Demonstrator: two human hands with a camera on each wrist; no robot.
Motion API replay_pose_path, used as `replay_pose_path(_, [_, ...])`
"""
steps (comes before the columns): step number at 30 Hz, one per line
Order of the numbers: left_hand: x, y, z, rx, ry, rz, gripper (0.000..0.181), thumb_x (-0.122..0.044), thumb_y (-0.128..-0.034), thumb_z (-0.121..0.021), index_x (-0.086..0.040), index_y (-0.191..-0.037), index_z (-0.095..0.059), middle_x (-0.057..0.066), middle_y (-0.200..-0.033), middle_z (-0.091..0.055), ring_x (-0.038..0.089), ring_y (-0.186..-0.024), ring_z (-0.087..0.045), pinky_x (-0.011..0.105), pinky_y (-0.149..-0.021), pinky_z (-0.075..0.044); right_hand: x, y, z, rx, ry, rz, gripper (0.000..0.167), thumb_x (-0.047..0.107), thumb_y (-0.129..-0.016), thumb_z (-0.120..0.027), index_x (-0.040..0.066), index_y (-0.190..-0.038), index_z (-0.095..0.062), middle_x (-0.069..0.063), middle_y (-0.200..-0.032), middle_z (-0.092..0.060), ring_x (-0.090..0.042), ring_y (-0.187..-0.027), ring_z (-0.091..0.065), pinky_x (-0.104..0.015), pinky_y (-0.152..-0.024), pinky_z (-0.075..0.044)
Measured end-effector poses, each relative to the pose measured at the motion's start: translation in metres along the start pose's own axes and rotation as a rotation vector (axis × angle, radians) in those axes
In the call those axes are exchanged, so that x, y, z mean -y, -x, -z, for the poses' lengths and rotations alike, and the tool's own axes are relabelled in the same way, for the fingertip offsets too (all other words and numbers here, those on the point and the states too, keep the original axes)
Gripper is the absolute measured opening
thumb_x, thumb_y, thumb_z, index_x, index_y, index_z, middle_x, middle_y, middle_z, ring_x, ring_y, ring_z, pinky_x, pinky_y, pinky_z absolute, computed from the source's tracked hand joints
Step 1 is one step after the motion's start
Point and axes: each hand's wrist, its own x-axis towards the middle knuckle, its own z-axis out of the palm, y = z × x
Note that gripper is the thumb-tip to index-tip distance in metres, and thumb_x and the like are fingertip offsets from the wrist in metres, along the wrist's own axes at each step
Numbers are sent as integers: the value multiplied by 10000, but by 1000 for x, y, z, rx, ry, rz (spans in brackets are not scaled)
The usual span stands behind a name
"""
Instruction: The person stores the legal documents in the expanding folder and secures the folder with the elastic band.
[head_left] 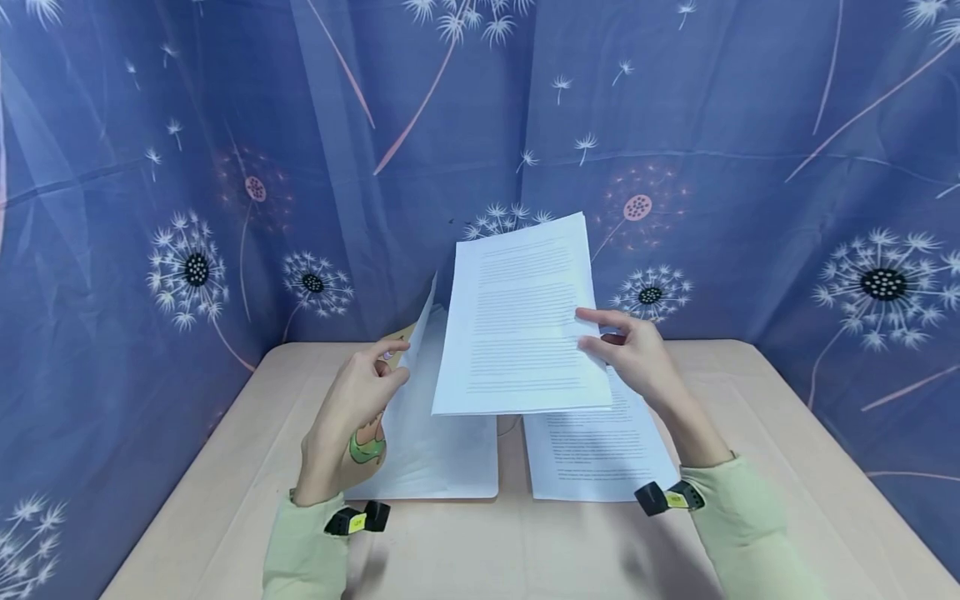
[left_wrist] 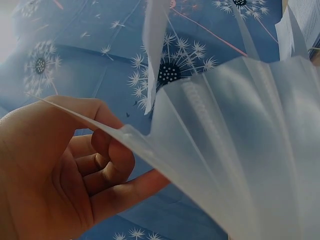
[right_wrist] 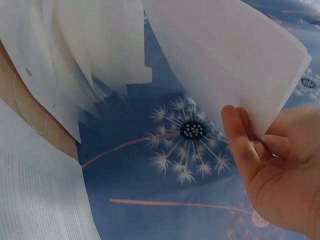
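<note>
My left hand [head_left: 354, 393] holds up the edge of a translucent plastic sleeve [left_wrist: 210, 135] in a folder [head_left: 457, 462]. Its index finger and thumb are at the sleeve's edge, with the other fingers curled. The folder lies on the table, its tan cover [head_left: 369, 454] with a cartoon print showing at left. In my right hand [head_left: 643, 354] is a thin stack of printed sheets [head_left: 525, 325], pinched at the right edge between thumb and fingers. The sheets stand tilted above the folder's right part, text side toward me. The right wrist view shows their blank backs [right_wrist: 235, 50].
More printed paper [head_left: 600, 454] lies on the table to the right of the folder, partly covered by the raised sheets. The pale table [head_left: 570, 550] backs onto a blue curtain [head_left: 420, 208] with dandelion prints. Each wrist wears a black strap with a camera.
</note>
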Motion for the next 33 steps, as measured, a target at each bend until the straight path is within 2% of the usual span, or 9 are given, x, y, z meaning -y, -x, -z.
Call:
replay_pose_path(2, [0, 0, 0, 1, -4, 4, 455, -208, -920, -535, -208, -1373, -586, 4, -621, -447, 156, -447, -355, 298, -453, -338, 1, -1, -5, 8, 2, 4, 462, 219, -934, -684, 175, -1387, -604, -109, -1307, -621, -49, -633, -584, -231, -572, -466])
replay_pose_path(3, [0, 0, 0, 0, -4, 8, 455, -209, -919, -538, -208, -1372, -586, 4, -619, -447, 154, -443, -354, 299, -448, -339, 1, -1, -8, 10, 6, 8, 459, 213, -935, -681, 170, -1386, -605, -110, -1364, -590, -51, -651, -599, -228, -587, -474])
replay_pose_path(5, [1, -1, 0, 1, -1, 18, 457, -214, -920, -540, -209, -1375, -582, 4, -610, -445, 150, -427, -347, 297, -427, -333, 1, -1, -13, 14, 14, 13, 451, 199, -936, -677, 164, -1380, -610, -129, -1349, -601, -61, -639, -595, -234, -575, -464])
replay_pose_path(9, [0, -1, 0, 0, -3, 27, 459, -213, -922, -537, -211, -1379, -580, -1, -601, -431, 147, -424, -342, 297, -424, -327, 0, -1, -23, 22, 40, 18, 439, 196, -936, -675, 177, -1371, -619, -152, -1173, -637, -75, -545, -472, -252, -515, -390])
replay_pose_path(15, [0, -1, -1, 6, 2, 31, 457, -223, -930, -533, -210, -1384, -576, 0, -598, -426, 149, -420, -331, 296, -419, -318, -1, 0, -31, 46, 62, 36, 434, 195, -945, -663, 172, -1376, -613, -100, -1362, -588, -97, -569, -479, -260, -522, -392])
replay_pose_path(17, [0, -1, -1, 15, 10, 30, 459, -225, -933, -528, -214, -1390, -570, 3, -598, -428, 145, -412, -324, 294, -408, -315, 0, 0, -33, 48, 71, 35, 433, 200, -945, -662, 173, -1375, -614, -100, -1341, -593, -102, -543, -431, -261, -504, -369])
replay_pose_path(20, [0, -1, -2, 16, 21, 28, 458, -226, -929, -530, -219, -1385, -571, 1, -605, -434, 142, -414, -322, 292, -409, -317, -1, 1, -36, 52, 88, 36, 435, 191, -948, -656, 157, -1379, -609, -119, -1318, -600, -103, -547, -438, -260, -495, -361])
replay_pose_path(26, [-1, -1, 0, 7, 14, 6, 460, -206, -918, -534, -207, -1376, -581, 2, -605, -439, 145, -427, -323, 294, -422, -311, -4, 0, -44, 53, 95, 45, 433, 160, -947, -653, 131, -1376, -609, -144, -1365, -584, -137, -653, -559, -258, -523, -391])
replay_pose_path(33, [1, -2, 0, 10, 25, -8, 467, -196, -918, -528, -189, -1383, -576, 6, -618, -445, 142, -426, -320, 292, -408, -306, -2, -2, -53, 84, 77, 49, 447, 167, -945, -652, 122, -1386, -598, -143, -1406, -562, -186, -878, -687, -266, -629, -482])
